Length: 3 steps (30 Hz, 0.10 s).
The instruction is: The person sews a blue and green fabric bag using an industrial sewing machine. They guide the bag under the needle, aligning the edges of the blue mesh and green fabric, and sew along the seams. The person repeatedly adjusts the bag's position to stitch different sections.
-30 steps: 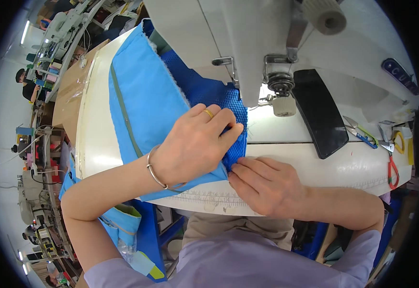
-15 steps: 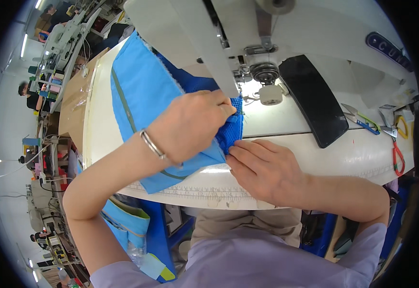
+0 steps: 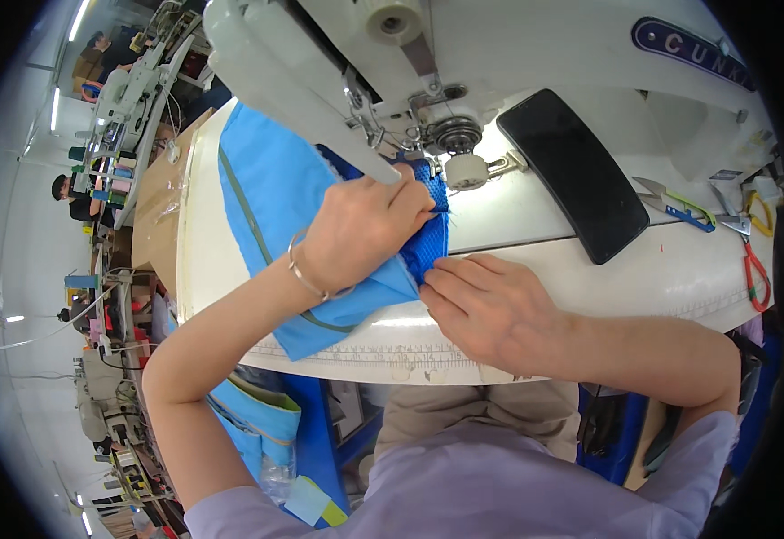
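A light blue fabric piece [image 3: 271, 171] with a dark greenish trim line lies on the white sewing table. Darker blue mesh fabric [image 3: 425, 242] is layered along its right edge, beneath the needle area of the sewing machine [image 3: 446, 135]. My left hand [image 3: 365, 216], a bangle on its wrist, is closed on the mesh close to the presser foot, fingertips pinching it. Nearer the table edge, my right hand [image 3: 491, 305] has its fingertips closed on the corner where mesh and light blue fabric meet. The fabric under my left palm is hidden.
Right of the needle lies a black smartphone [image 3: 576, 175]. Beyond it are snips [image 3: 679, 207] and red-handled scissors [image 3: 756, 269]. A ruler strip [image 3: 392, 353] runs along the front table edge. More light blue fabric [image 3: 253, 418] hangs below at left. Other machines and people are farther left.
The view has shifted a little, so machine and table appear moved. Both hands stay on the fabric in nearly the same places, with the left fingers slightly repositioned on the mesh.
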Motion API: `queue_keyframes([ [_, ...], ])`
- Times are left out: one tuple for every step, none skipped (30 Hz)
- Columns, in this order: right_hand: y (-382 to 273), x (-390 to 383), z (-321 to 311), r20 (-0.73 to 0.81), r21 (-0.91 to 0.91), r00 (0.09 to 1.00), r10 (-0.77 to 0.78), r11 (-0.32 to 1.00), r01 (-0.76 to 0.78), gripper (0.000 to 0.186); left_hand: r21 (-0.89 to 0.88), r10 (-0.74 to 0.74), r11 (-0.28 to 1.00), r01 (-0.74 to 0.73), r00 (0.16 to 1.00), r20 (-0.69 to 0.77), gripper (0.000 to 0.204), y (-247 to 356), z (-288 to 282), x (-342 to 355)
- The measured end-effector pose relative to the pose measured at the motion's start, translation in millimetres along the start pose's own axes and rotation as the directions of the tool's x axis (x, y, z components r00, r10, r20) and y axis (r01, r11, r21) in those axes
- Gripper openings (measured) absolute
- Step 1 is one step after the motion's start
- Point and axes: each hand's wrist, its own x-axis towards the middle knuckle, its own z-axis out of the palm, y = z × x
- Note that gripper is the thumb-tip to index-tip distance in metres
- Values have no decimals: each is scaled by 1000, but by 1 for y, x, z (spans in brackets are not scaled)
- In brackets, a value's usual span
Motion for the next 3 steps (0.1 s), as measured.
queue_keyframes([
  [0, 0, -1, 0, 2, 1000, 2, 1000, -2, 24, 41, 35, 999, -36, 999, 4, 21, 2, -3, -1],
  [0, 1, -1, -10, 4, 1000, -2, 1000, 2, 24, 81, 71, 994, -71, 997, 9, 22, 3, -5, -3],
  [1, 0, 0, -15, 6, 1000, -6, 1000, 6, 24, 80, 71, 994, -71, 997, 8, 22, 3, -5, -2],
])
